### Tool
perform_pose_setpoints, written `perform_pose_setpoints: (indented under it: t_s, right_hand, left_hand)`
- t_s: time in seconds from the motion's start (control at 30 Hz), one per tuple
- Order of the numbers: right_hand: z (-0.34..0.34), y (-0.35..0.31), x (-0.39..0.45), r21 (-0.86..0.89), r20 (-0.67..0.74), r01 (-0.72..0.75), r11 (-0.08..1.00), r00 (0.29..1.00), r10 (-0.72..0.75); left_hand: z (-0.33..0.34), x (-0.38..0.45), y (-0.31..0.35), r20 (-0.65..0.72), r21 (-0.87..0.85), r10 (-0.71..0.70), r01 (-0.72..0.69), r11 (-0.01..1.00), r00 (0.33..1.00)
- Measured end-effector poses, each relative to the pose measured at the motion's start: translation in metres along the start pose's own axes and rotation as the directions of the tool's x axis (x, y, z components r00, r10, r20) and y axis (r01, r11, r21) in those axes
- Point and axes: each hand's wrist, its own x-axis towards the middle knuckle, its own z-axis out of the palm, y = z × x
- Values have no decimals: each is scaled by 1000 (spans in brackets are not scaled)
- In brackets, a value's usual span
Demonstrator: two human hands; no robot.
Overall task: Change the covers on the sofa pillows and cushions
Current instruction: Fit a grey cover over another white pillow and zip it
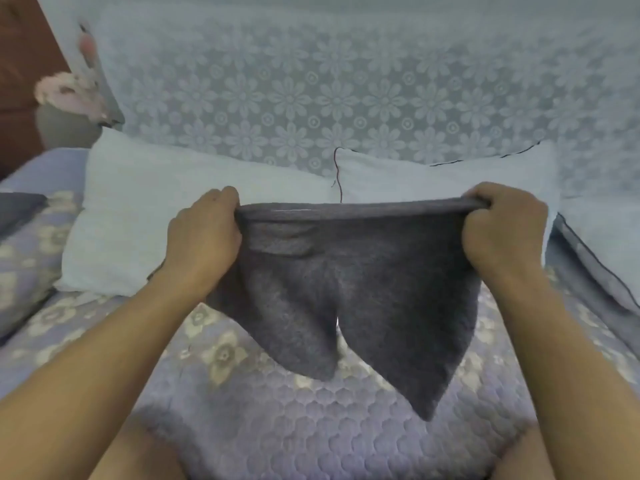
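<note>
A dark grey fuzzy pillow cover (363, 289) hangs limp between my hands above the sofa seat, its top edge pulled taut and its two lower corners drooping. My left hand (202, 230) grips the top edge at its left end. The right end of that edge is gripped by my right hand (504, 226). Behind the cover, two bare pale blue pillows lean against the sofa back: one on the left (166, 216) and one on the right (450, 178) with dark piping.
The sofa seat (294, 427) wears a quilted lilac floral cover and the backrest (346, 81) a pale flower-patterned one. Another pale cushion (602, 244) lies at the right edge. A dark folded cloth (19, 209) sits far left. A pink plush toy (69, 88) rests at the upper left.
</note>
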Motion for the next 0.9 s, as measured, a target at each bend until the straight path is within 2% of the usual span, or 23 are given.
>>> perform_pose_setpoints:
  t_s: [0.1, 0.17, 0.23, 0.3, 0.33, 0.4, 0.43, 0.47, 0.5, 0.53, 0.57, 0.6, 0.63, 0.67, 0.7, 0.73, 0.77, 0.8, 0.83, 0.87, 0.9]
  right_hand:
    - [-42, -25, 40, 2, 10, 37, 999, 999, -37]
    - [-62, -38, 66, -145, 176, 30, 989, 984, -4]
    - [-64, -44, 84, -311, 287, 63, 948, 957, 31]
    - [-51, -45, 88, -353, 214, 140, 925, 975, -65]
    - [-42, -40, 85, -336, 110, 183, 924, 982, -155]
    - [-24, -23, 66, -349, -65, 299, 888, 938, -342]
    - [-17, -11, 53, -356, -79, 341, 870, 917, -391]
    - [-5, 7, 41, -362, -31, 355, 862, 920, -391]
    - [8, 25, 27, -369, 73, 334, 868, 941, -331]
    - [24, 43, 12, -384, 235, 294, 875, 948, -215]
    - [41, 60, -6, -430, 440, 278, 859, 895, -70]
    - [58, 78, -28, -477, 642, 334, 813, 764, 62]
    - [73, 95, -54, -469, 793, 422, 776, 588, 159]
    - [87, 112, -80, -411, 885, 497, 764, 419, 204]
    - [97, 125, -104, -348, 931, 557, 754, 300, 208]
    - [104, 137, -123, -305, 948, 579, 756, 262, 181]
    - [107, 143, -133, -291, 945, 564, 773, 295, 140]
    - [108, 146, -135, -302, 923, 514, 803, 369, 111]
    - [107, 146, -132, -334, 881, 449, 829, 461, 105]
    - [106, 144, -127, -377, 829, 376, 846, 544, 128]
    - [105, 142, -121, -430, 774, 306, 849, 609, 172]
  left_hand:
    - [-51, 24, -4, -201, 43, 117, -111, 993, 973]
    - [-91, 50, -13, -280, 122, 136, -106, 987, 950]
    - [-120, 74, -22, -281, 208, 143, -86, 974, 949]
    - [-130, 84, -24, -282, 281, 225, -144, 949, 933]
    - [-129, 83, -26, -291, 300, 262, -172, 938, 920]
    - [-119, 71, -37, -351, 244, 261, -181, 953, 900]
    - [-108, 61, -47, -364, 171, 228, -176, 969, 903]
    - [-92, 48, -57, -313, 90, 194, -175, 981, 930]
    - [-72, 33, -66, -176, 16, 178, -178, 984, 968]
    - [-50, 16, -74, 47, -43, 175, -174, 984, 983]
    - [-25, -5, -80, 336, -58, 163, -152, 987, 928]
    - [0, -29, -83, 614, -18, 125, -145, 989, 780]
    - [24, -54, -85, 808, 55, 61, -178, 982, 586]
    - [46, -79, -85, 912, 121, -19, -225, 967, 410]
    - [63, -102, -84, 951, 179, -87, -296, 938, 297]
    - [76, -119, -80, 957, 226, -136, -363, 904, 257]
    - [85, -129, -72, 943, 254, -139, -386, 887, 303]
    - [90, -133, -61, 903, 254, -91, -351, 901, 421]
    - [93, -133, -47, 814, 211, -13, -274, 938, 581]
    - [94, -133, -29, 671, 97, 72, -184, 978, 738]
    - [95, -134, -8, 511, -89, 136, -106, 990, 849]
